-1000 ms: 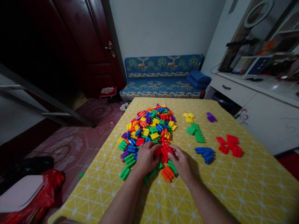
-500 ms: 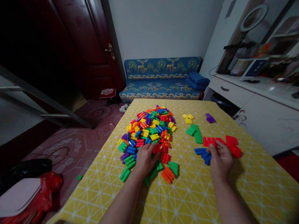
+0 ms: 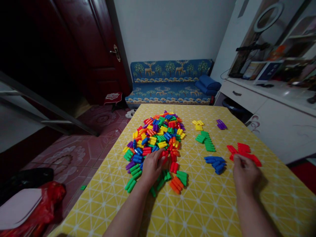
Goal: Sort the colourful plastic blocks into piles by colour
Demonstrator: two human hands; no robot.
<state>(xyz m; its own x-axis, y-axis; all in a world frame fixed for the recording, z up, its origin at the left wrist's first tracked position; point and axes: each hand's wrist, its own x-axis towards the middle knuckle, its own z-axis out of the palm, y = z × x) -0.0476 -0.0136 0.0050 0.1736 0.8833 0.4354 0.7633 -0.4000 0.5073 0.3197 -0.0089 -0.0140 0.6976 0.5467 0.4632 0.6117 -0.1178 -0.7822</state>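
My left hand (image 3: 151, 166) is at the near side of a big mixed pile of plastic building blocks (image 3: 153, 141), its fingers closed on a red building block (image 3: 164, 153). Over on the right, my right hand (image 3: 247, 172) has its fingers pinched together at a cluster of red building blocks (image 3: 244, 147). A red edge shows by those fingertips, though the hand hides most of that block. Left of the right hand lie blue blocks (image 3: 216, 163), apart from it. Beyond them are green blocks (image 3: 206, 141), yellow blocks (image 3: 198, 124) and purple blocks (image 3: 221, 124).
A yellow patterned cloth covers the table (image 3: 197, 204). Loose orange (image 3: 176, 185) and green (image 3: 182, 177) blocks lie near the pile's front. A blue sofa (image 3: 170, 82) stands behind the table, a white cabinet (image 3: 278, 121) to the right. One green block (image 3: 83, 187) is on the floor.
My right hand has moved right, away from the blue blocks to the red cluster. The red block left of that cluster has gone from its spot. My left hand stays at the pile.
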